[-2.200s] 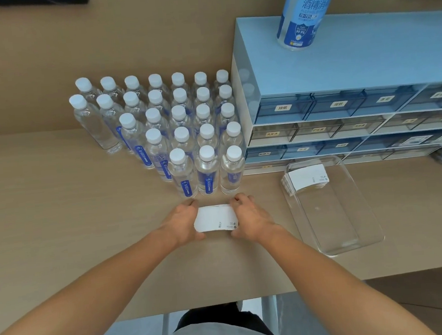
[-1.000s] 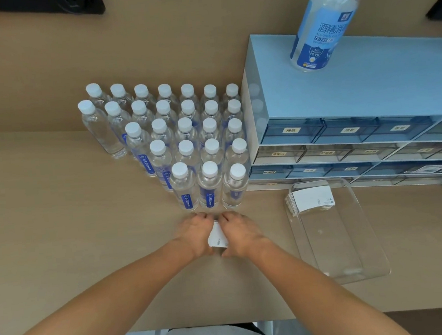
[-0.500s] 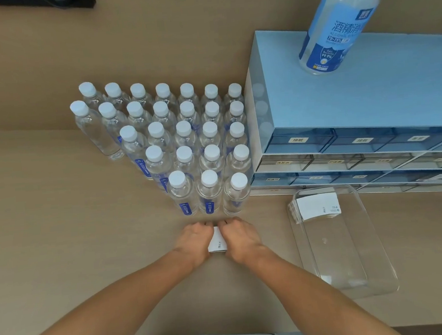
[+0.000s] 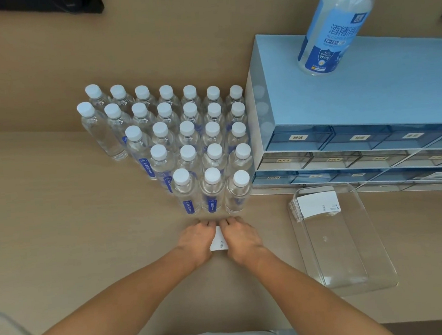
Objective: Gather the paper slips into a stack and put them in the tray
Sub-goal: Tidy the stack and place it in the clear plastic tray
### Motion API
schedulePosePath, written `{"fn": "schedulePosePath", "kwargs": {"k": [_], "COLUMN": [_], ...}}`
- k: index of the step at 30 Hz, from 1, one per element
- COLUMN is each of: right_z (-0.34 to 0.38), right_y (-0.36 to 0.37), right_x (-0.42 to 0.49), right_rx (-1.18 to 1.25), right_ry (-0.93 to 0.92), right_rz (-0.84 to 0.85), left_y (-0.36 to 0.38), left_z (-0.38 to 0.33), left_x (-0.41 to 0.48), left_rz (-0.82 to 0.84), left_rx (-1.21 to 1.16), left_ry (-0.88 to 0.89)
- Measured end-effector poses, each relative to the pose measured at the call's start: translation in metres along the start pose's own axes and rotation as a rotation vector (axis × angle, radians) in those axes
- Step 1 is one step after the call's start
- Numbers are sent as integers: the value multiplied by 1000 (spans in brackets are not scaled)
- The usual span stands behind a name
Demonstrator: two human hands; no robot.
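Head view: paper slips [image 4: 218,239] pinched between left hand [image 4: 196,240] and right hand [image 4: 241,239]

You work on a matt, smooth, wood-look tabletop [image 4: 60,234]. The paper slips [image 4: 218,239] are matt white paper. The tray [image 4: 379,273] is clear, glossy plastic. The water bottles [image 4: 187,194] are clear glossy plastic with matt white caps. The drawer cabinet [image 4: 368,95] shows smooth pale-blue plastic with translucent fronts.
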State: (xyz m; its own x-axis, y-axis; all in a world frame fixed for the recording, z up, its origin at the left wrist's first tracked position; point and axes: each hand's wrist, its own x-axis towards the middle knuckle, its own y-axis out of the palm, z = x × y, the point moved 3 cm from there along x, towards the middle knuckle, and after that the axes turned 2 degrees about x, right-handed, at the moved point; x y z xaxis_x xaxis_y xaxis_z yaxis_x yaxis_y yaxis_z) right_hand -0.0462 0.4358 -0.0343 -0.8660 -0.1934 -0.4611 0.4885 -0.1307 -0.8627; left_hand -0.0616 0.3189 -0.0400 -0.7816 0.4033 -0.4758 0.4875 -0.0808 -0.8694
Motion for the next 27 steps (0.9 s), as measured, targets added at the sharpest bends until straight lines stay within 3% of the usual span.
{"fn": "schedulePosePath", "kwargs": {"k": [4,8,10,12,15,18,23,27], "right_z": [-6,-41,-60,-68,-55,-34,3,-1], "right_y": [-3,-9,-6,3,2,-2,6,7], "right_x": [-4,-22,-33,-36,-36,-31,-25,-24], "right_rx": [153,809,1123,1382,1648,1732,1473,1542], "right_ry": [-12,156,355,524,611,631,688,661], "right_rz": [20,-19,-51,-38,-11,6,-18,-22], "left_y": [-1,-13,-21,-25,-23,-29,-36,-33], "left_z": [4,30,45,55,55,44,20,24], "left_x": [-6,-24,-30,-32,-34,-38,-38,-40], "left_rz": [40,111,106,157,358,400,284,301], "left_rx": [-69,-416,-671,-1060,-1656,-1815,-1795,-1814], "left_ry": [-45,-179,-296,-529,-690,-714,-723,-711]}}
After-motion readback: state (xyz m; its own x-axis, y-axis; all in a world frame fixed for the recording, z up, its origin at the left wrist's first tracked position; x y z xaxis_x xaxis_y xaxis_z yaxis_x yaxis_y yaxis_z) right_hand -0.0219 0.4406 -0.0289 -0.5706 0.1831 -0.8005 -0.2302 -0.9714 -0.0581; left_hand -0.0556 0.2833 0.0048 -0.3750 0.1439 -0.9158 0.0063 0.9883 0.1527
